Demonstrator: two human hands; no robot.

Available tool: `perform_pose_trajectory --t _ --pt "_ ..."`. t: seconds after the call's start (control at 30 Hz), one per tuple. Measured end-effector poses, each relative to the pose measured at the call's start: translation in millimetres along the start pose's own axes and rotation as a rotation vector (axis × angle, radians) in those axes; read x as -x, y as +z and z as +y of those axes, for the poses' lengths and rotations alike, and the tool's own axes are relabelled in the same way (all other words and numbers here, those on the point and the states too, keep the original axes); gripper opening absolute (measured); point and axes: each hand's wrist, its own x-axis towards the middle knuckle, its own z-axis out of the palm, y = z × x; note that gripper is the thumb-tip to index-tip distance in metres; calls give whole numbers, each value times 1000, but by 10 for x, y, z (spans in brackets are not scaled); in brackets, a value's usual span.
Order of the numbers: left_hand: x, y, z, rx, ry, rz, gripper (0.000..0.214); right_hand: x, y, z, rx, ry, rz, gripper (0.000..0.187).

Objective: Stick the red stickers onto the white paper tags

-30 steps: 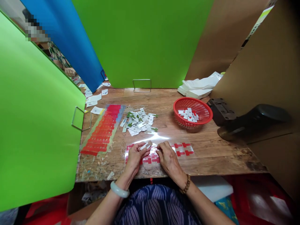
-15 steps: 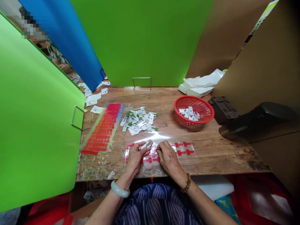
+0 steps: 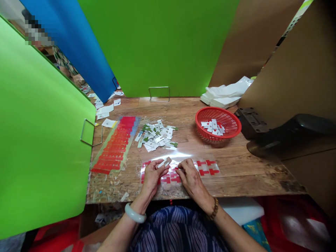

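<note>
My left hand [image 3: 151, 175] is closed on a small white and grey card piece [image 3: 164, 162], held just above a clear sheet with red T-shaped stickers [image 3: 207, 167] at the table's near edge. My right hand [image 3: 189, 173] lies on that same sheet, fingers curled and pinching at a red sticker near the sheet's middle; what sits between the fingertips is too small to name. A loose pile of small white and green card pieces [image 3: 156, 136] lies just beyond the sheet.
A red mesh basket [image 3: 228, 120] with a few card pieces stands at the right. A long sheet of red stickers [image 3: 115, 145] lies at the left. White bags [image 3: 225, 95] are stacked at the back right. Green dividers [image 3: 44, 140] and cardboard walls enclose the wooden table [image 3: 244, 168].
Both hands stay on the sticker sheet; the right hand's fingers have shifted slightly on it. The card piece stays in the left hand.
</note>
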Motion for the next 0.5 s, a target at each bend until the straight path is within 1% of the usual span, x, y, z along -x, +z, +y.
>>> perform_pose_trajectory --t 0.17,0.33,0.5 --pt "-5 -2 -12 9 -1 -1 23 38 55 -16 6 5 25 18" --pt "0 -3 -18 13 17 -9 22 61 99 -24 36 20 48 12" --pt "3 5 -17 2 21 3 20 92 89 -37 1 -32 39 15"
